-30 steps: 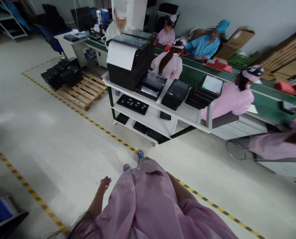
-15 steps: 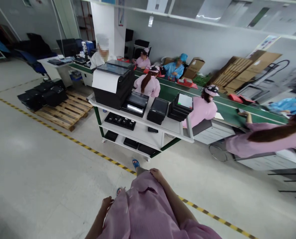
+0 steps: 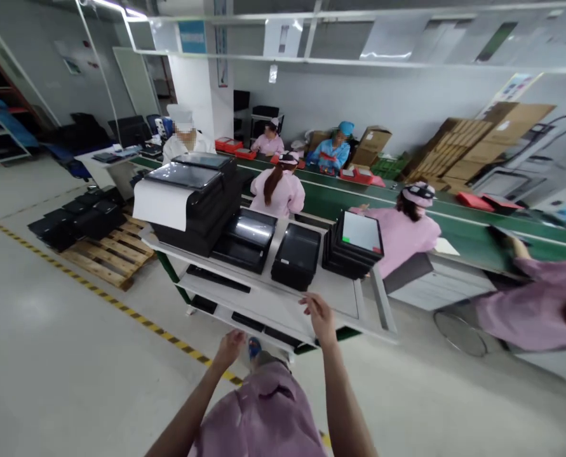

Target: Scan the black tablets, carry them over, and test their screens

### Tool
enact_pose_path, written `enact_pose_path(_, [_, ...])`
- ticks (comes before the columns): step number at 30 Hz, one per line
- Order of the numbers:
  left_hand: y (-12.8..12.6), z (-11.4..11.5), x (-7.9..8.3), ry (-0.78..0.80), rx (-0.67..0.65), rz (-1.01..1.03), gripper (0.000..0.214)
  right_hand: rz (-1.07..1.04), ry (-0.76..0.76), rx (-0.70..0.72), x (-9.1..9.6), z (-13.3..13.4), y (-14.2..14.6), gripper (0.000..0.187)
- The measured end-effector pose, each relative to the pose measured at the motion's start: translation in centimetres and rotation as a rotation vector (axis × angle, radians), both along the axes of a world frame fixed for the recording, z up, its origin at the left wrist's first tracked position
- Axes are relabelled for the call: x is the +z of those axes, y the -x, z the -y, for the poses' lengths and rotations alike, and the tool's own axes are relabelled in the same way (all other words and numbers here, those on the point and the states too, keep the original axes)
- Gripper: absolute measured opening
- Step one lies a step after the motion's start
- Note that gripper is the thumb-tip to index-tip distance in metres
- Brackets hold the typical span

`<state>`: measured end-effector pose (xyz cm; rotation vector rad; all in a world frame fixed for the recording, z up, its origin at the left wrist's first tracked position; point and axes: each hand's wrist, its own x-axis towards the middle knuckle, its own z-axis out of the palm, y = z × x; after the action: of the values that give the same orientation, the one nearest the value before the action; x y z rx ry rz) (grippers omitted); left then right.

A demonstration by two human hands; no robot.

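Observation:
My right hand (image 3: 318,315) is in the air by the near edge of a cart (image 3: 292,311), its fingers spread and holding nothing. Lower and to its left is my left hand (image 3: 231,349), fingers loosely bent, with nothing seen in it. Beyond the right hand, a stack of black flat-panel devices (image 3: 296,254) stands on the cart's top shelf. To its right is another stack (image 3: 354,244) with a white sheet on top. On the left rise an open-looking black unit (image 3: 245,238) and a tall black pile (image 3: 192,203) with white paper (image 3: 161,202) hanging over it.
Black units (image 3: 77,212) lie on and beside a wooden pallet (image 3: 106,251) at left. Yellow-black tape (image 3: 134,320) crosses the floor. Behind the cart, several people in pink, blue and white sit along a green conveyor (image 3: 454,219). Cardboard boxes (image 3: 483,146) lean at the back.
Both hands have come up and forward from beside my pink garment toward the cart. The cart now appears nearer and larger.

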<state>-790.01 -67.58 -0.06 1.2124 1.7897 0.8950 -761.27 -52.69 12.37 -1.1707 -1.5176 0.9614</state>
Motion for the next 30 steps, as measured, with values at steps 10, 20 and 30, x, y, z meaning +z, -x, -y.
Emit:
enact_pose_path(10, [-2.3,-24.0,14.8,-0.413,0.106,0.133,0.042,0.089,-0.045,-0.231,0.6,-22.5,-0.4,0.100])
enact_pose_path(20, [-2.7,-29.0,14.1,-0.289,-0.166,0.208,0.043,0.012,0.036,-0.343,1.6,-21.2,0.7,0.085])
enact_pose_path(30, [-1.9,-30.0,12.3,-0.309,-0.223,0.180,0.056,-0.206,0.023,-0.330,3.0,-20.7,1.7,0.081])
